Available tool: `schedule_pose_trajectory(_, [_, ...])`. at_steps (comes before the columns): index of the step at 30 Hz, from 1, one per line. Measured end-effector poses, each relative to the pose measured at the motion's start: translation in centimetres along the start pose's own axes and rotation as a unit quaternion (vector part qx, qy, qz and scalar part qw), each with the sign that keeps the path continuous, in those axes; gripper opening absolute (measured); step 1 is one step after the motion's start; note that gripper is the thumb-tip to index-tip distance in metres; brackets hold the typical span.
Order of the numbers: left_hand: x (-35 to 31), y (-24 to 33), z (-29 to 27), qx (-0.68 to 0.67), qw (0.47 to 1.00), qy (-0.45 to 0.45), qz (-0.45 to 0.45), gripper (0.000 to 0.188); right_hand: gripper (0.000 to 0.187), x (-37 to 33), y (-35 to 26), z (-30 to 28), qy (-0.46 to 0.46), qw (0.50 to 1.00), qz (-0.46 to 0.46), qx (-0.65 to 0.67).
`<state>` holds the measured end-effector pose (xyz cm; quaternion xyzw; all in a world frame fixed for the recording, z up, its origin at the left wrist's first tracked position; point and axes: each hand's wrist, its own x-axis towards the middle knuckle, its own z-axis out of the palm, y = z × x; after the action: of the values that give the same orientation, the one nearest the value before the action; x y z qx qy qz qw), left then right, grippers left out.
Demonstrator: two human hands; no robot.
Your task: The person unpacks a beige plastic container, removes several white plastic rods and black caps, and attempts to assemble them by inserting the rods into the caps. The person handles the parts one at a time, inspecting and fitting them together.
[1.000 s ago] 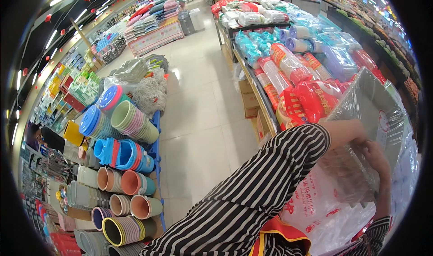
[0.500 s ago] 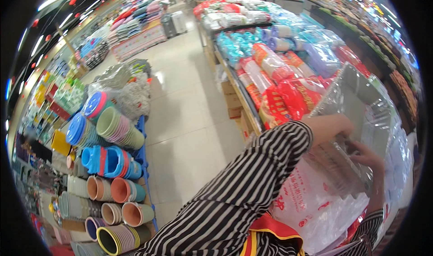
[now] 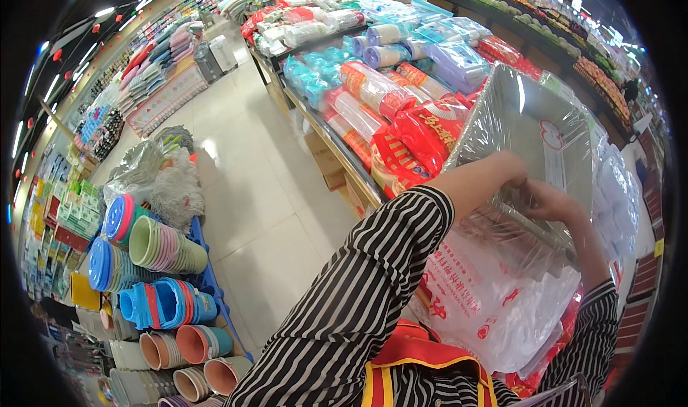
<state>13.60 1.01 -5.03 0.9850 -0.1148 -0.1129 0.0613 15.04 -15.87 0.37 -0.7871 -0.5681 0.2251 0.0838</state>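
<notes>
A grey storage box [image 3: 494,109] in clear plastic wrap [image 3: 534,253] stands tilted among packaged goods on my right. It has a white label with a red outline drawing. My left hand [image 3: 510,169] reaches over the box, its fingers bent down and partly hidden at the wrap. Close against it, my right hand [image 3: 550,200] comes from the right with curled fingers, also at the wrap. Both hands appear to pinch the plastic near the middle of the box. White plastic bags [image 3: 473,285] with red print lie below, nearer to me.
Red packages [image 3: 430,131] and rolls in clear bags cover the display table [image 3: 337,145] beyond the box. Across the tiled aisle [image 3: 251,185], stacked buckets [image 3: 175,303] and bins stand at the left by a blue edge. Produce shelves [image 3: 545,41] run along the far right.
My view has turned to the right, so the scene sits further left. Both hands stay at the wrapped box. My right hand's fingers, spread before, are now curled closer to the left hand.
</notes>
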Motion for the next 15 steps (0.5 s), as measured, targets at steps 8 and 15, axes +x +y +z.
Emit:
schedule_pose_trajectory(8, [-1.8,0.4,-0.7,0.002,1.000,-0.001,-0.003,0.029,0.043,0.5,-0.9,0.7,0.023,0.997,0.037,-0.059])
schedule_pose_trajectory(15, [-1.0,0.5,-1.0,-0.012,1.000,-0.018,-0.004,0.032,0.039,0.7,-0.6,1.0,0.026,0.993,0.040,-0.104])
